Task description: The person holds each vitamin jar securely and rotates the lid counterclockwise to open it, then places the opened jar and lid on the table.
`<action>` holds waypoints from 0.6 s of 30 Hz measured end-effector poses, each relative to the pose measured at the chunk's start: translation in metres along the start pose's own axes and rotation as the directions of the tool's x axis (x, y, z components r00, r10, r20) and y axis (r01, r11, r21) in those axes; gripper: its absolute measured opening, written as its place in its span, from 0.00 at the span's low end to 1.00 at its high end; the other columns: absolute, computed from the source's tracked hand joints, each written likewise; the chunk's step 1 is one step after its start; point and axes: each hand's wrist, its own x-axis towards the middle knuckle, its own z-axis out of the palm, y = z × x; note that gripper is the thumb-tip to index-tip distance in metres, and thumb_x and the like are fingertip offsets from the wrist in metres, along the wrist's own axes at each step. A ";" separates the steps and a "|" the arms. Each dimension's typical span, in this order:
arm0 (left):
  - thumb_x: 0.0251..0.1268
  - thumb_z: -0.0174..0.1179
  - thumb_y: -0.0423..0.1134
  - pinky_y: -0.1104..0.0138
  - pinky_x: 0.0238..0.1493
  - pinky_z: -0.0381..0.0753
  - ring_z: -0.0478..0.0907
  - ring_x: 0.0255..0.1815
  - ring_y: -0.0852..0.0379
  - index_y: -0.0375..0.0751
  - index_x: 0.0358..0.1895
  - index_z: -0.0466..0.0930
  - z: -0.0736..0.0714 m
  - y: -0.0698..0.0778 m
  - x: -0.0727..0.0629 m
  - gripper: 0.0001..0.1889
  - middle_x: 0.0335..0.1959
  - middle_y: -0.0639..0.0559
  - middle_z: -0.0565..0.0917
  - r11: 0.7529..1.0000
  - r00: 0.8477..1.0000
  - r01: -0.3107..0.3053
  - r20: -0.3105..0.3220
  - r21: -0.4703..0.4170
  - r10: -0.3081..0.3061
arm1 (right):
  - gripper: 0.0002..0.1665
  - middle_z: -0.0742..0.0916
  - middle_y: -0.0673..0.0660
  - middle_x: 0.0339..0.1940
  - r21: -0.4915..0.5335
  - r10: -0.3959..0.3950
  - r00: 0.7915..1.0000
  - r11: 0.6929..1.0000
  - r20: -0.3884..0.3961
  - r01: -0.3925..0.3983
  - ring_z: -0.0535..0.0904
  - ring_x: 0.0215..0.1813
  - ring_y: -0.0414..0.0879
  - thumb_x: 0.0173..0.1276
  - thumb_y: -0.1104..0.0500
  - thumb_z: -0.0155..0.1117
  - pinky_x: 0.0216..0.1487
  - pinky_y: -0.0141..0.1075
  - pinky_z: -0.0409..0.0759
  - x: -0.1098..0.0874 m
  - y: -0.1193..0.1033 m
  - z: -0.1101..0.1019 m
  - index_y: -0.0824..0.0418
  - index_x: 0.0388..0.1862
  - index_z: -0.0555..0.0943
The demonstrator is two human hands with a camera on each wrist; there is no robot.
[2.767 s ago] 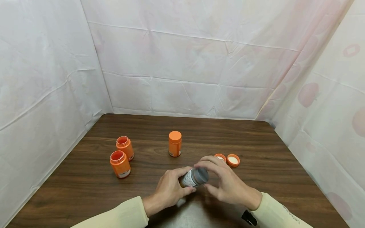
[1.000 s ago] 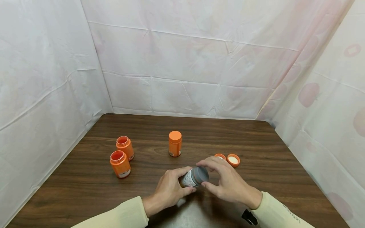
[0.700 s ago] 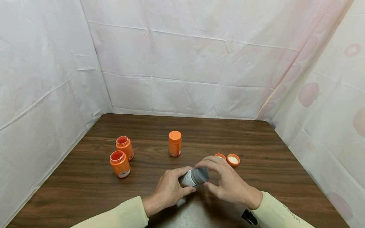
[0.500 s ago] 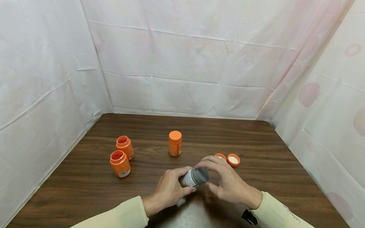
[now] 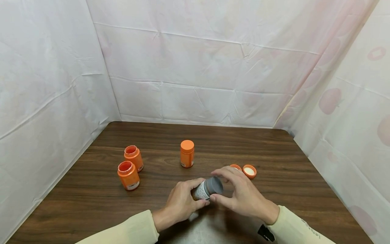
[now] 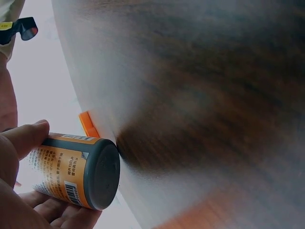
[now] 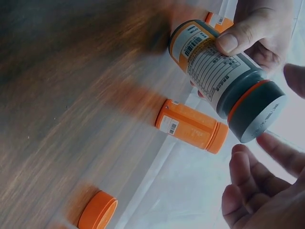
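Left hand (image 5: 180, 202) holds one bottle (image 5: 201, 191) (three others (image 5: 187, 156), two caps (image 5: 250, 171) nearby).

The head view looks forward and down from above the grip, far enough back to take in the left hand (image 5: 179, 200), the right hand (image 5: 245, 196) and the table (image 5: 155, 134) around them. The left wrist view, close in and rolled sideways, faces the base (image 6: 106, 175) of the held bottle (image 6: 64, 167); the right wrist view, also near and tilted, faces its cap (image 7: 257, 113). All three share the held bottle; head and right wrist share the closed orange bottle (image 7: 190, 127) beyond the grip.
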 end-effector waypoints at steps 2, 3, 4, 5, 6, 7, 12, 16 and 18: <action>0.51 0.81 0.43 0.68 0.37 0.78 0.79 0.36 0.67 0.64 0.56 0.84 0.000 0.000 0.000 0.27 0.42 0.67 0.86 1.000 1.000 -0.003 -0.001 -0.001 0.003 | 0.32 0.83 0.41 0.48 -0.026 0.054 0.999 0.998 -0.007 -0.054 0.78 0.44 0.41 0.59 0.40 0.79 0.45 0.38 0.80 -0.001 -0.001 0.000 0.47 0.60 0.80; 0.51 0.81 0.43 0.69 0.37 0.78 0.79 0.36 0.67 0.64 0.56 0.84 0.000 0.000 0.000 0.27 0.42 0.67 0.86 1.000 1.000 -0.003 -0.001 -0.001 0.003 | 0.32 0.83 0.41 0.47 -0.037 0.082 0.997 0.996 -0.009 -0.083 0.78 0.43 0.41 0.59 0.38 0.78 0.44 0.37 0.79 -0.001 -0.001 0.001 0.47 0.59 0.80; 0.51 0.81 0.43 0.69 0.37 0.78 0.79 0.36 0.67 0.64 0.56 0.84 0.000 0.001 0.000 0.27 0.42 0.67 0.85 1.000 1.000 -0.003 0.000 0.000 0.003 | 0.32 0.83 0.41 0.45 -0.044 0.106 0.994 0.993 -0.012 -0.107 0.78 0.42 0.41 0.59 0.36 0.78 0.43 0.37 0.79 -0.001 -0.002 0.001 0.48 0.58 0.81; 0.51 0.81 0.43 0.69 0.36 0.78 0.79 0.36 0.67 0.64 0.55 0.84 0.000 0.001 0.000 0.27 0.42 0.67 0.85 1.000 1.000 -0.002 0.000 0.001 0.002 | 0.32 0.83 0.41 0.44 -0.051 0.127 0.992 0.990 -0.014 -0.128 0.77 0.41 0.41 0.59 0.35 0.77 0.42 0.36 0.78 -0.001 -0.003 0.001 0.48 0.57 0.81; 0.51 0.81 0.43 0.69 0.36 0.78 0.79 0.36 0.67 0.64 0.55 0.84 0.000 0.001 0.000 0.27 0.42 0.67 0.85 1.000 1.000 -0.001 0.000 0.002 0.001 | 0.32 0.83 0.42 0.42 -0.057 0.148 0.989 0.987 -0.015 -0.149 0.77 0.40 0.41 0.59 0.35 0.77 0.41 0.35 0.78 0.000 -0.003 0.001 0.48 0.56 0.82; 0.50 0.81 0.43 0.69 0.36 0.78 0.79 0.36 0.67 0.64 0.55 0.84 0.000 0.001 0.000 0.27 0.42 0.67 0.85 1.000 1.000 0.001 -0.001 0.004 -0.001 | 0.32 0.83 0.42 0.41 -0.061 0.170 0.985 0.983 -0.016 -0.170 0.77 0.39 0.41 0.59 0.34 0.76 0.39 0.35 0.77 0.000 -0.004 0.001 0.49 0.56 0.82; 0.50 0.82 0.43 0.69 0.36 0.78 0.79 0.35 0.67 0.65 0.54 0.84 0.001 0.001 0.000 0.26 0.41 0.67 0.85 1.000 1.000 -0.004 -0.012 0.012 0.004 | 0.32 0.81 0.43 0.34 -0.076 0.275 0.961 0.958 -0.008 -0.275 0.74 0.33 0.40 0.57 0.31 0.75 0.33 0.31 0.73 0.000 -0.006 0.002 0.49 0.51 0.83; 0.50 0.82 0.42 0.69 0.37 0.78 0.79 0.36 0.68 0.65 0.53 0.85 0.001 0.001 0.000 0.26 0.41 0.68 0.86 1.000 1.000 -0.011 -0.016 0.010 0.011 | 0.29 0.80 0.43 0.30 -0.097 0.335 0.942 0.938 -0.006 -0.334 0.72 0.29 0.36 0.56 0.29 0.75 0.28 0.31 0.71 0.001 -0.008 0.003 0.47 0.45 0.83; 0.50 0.81 0.42 0.69 0.37 0.78 0.80 0.37 0.68 0.65 0.54 0.85 0.001 0.001 0.000 0.26 0.42 0.68 0.86 1.000 1.000 -0.011 -0.016 0.008 0.012 | 0.29 0.80 0.43 0.29 -0.102 0.348 0.937 0.932 -0.006 -0.347 0.70 0.27 0.34 0.57 0.28 0.74 0.27 0.31 0.71 0.001 -0.008 0.003 0.47 0.43 0.83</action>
